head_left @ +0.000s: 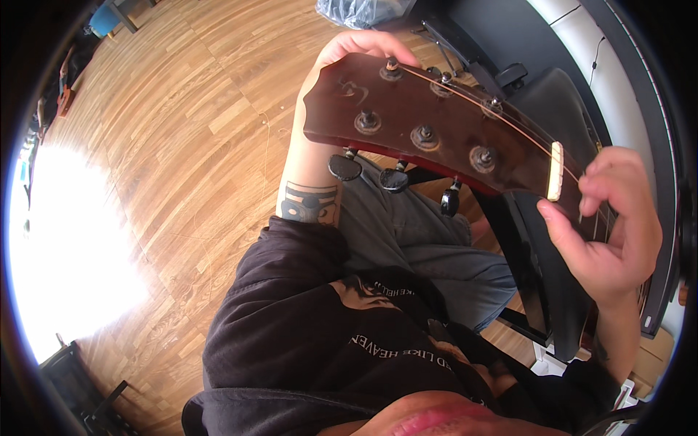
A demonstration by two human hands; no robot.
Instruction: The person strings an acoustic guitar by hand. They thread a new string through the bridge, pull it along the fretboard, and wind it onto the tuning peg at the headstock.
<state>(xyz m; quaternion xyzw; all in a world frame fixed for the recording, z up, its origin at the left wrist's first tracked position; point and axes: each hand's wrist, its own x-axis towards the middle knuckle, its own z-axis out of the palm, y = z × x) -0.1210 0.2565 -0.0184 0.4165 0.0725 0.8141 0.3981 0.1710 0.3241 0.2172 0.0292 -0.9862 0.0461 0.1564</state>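
Note:
A guitar's dark brown headstock (342, 98) lies across the upper middle, with black tuning knobs (393, 181) along its near edge. The three near posts, such as this post (424, 136), carry no string. From the far row, strings (502, 125) run over a white nut (555, 171). My left hand (360, 45) curls around the headstock's far edge by the end post; its fingertips and what they hold are hidden. Just past the nut, my right hand (618, 225) has curled fingers on a string, its thumb beside the neck.
Wooden floor (182, 131) spreads on the left, with thin loose strands on it and bright glare. Beneath the guitar are my legs in grey jeans (436, 254). A black seat (556, 116) stands behind the neck, beside a long keyboard (654, 145). A clear plastic bag (360, 11) lies at the top.

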